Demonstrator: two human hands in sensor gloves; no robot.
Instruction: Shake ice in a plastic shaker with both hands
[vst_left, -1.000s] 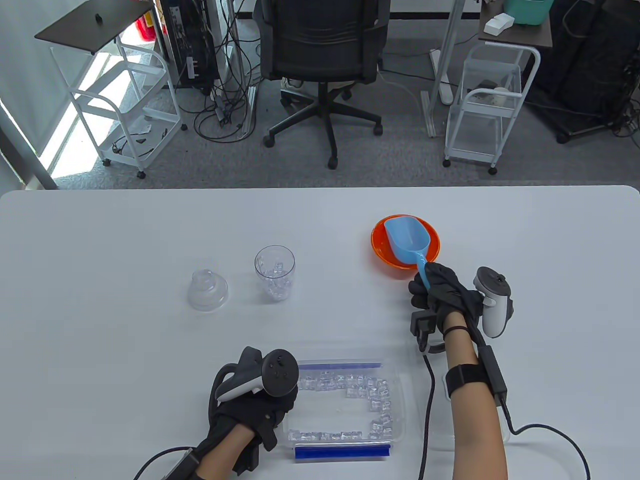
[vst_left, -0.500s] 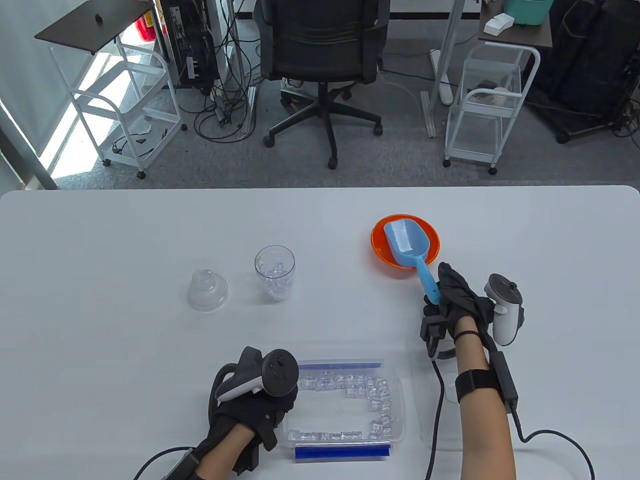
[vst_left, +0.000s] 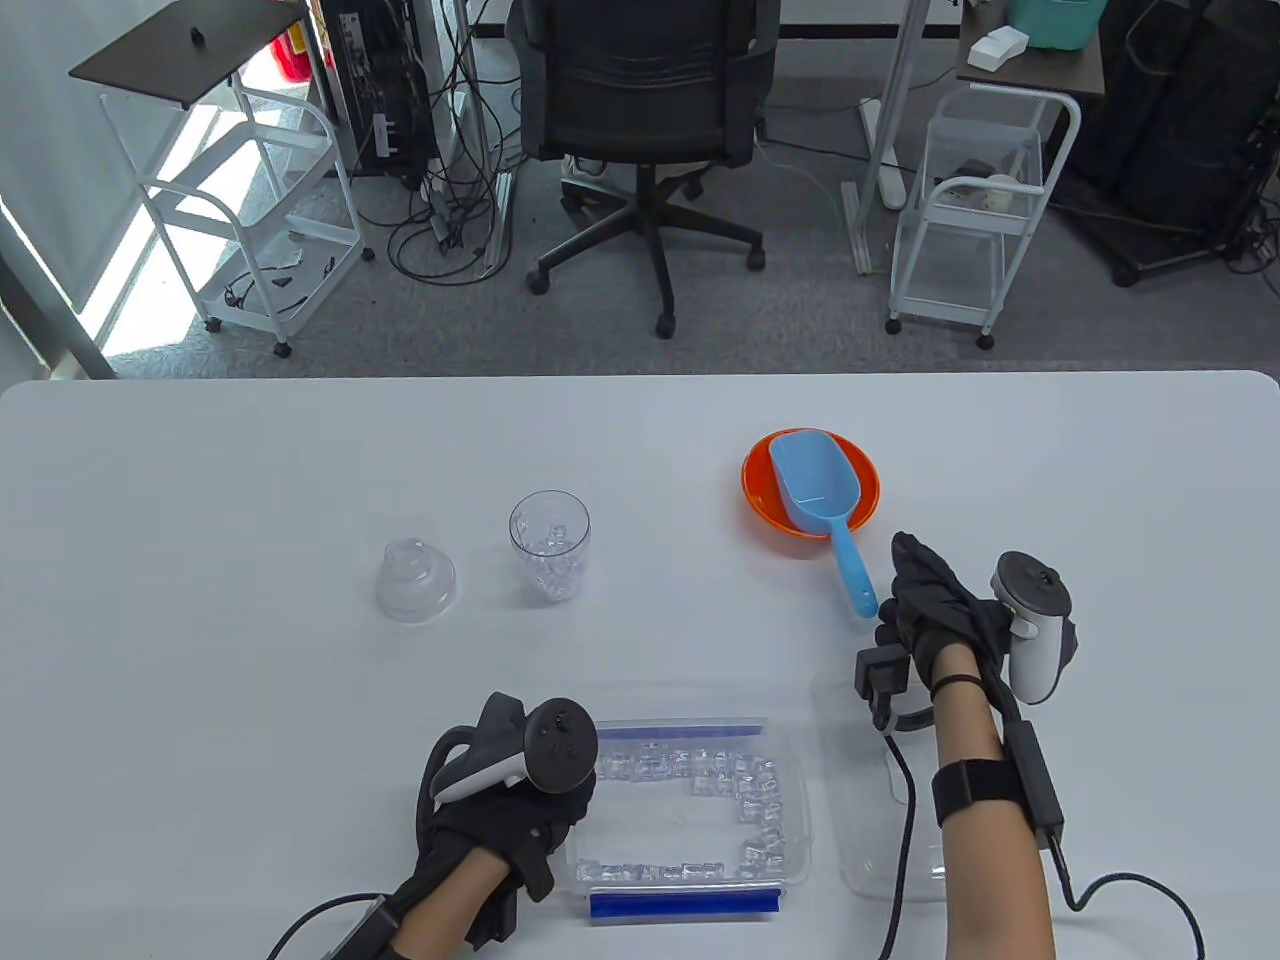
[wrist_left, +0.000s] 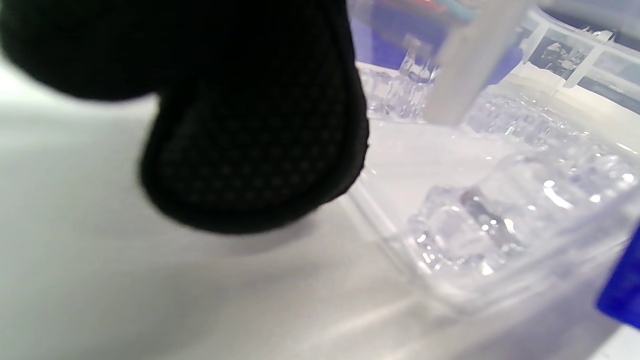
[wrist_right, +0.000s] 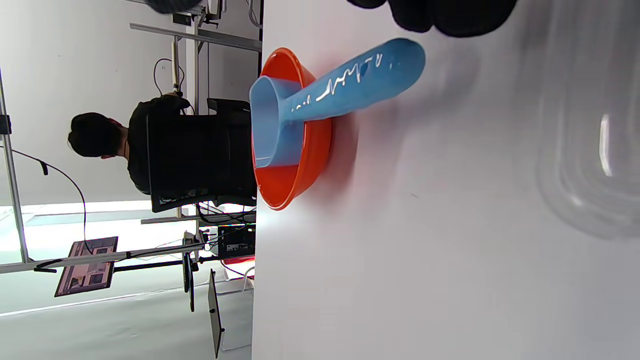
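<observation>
The clear plastic shaker cup (vst_left: 549, 548) stands upright mid-table with ice cubes in it. Its clear domed lid (vst_left: 415, 580) sits apart to its left. A clear container (vst_left: 800, 800) near the front edge has ice cubes (vst_left: 735, 780) along its walls. My left hand (vst_left: 565, 800) rests against the container's left end; a gloved finger (wrist_left: 250, 150) lies beside the wall (wrist_left: 500, 295). Its grip is hidden. My right hand (vst_left: 905, 590) is open and empty, just right of the end of the blue scoop's (vst_left: 820, 490) handle (wrist_right: 350, 85).
The scoop's head lies in an orange bowl (vst_left: 760, 495), also in the right wrist view (wrist_right: 295, 185), with its handle on the table. A clear container lid (vst_left: 875, 800) lies under my right forearm. Cables trail from both wrists to the front edge.
My right hand set the scoop down in the orange bowl, let go of its handle and drew back toward the right front. My left hand has not moved.
</observation>
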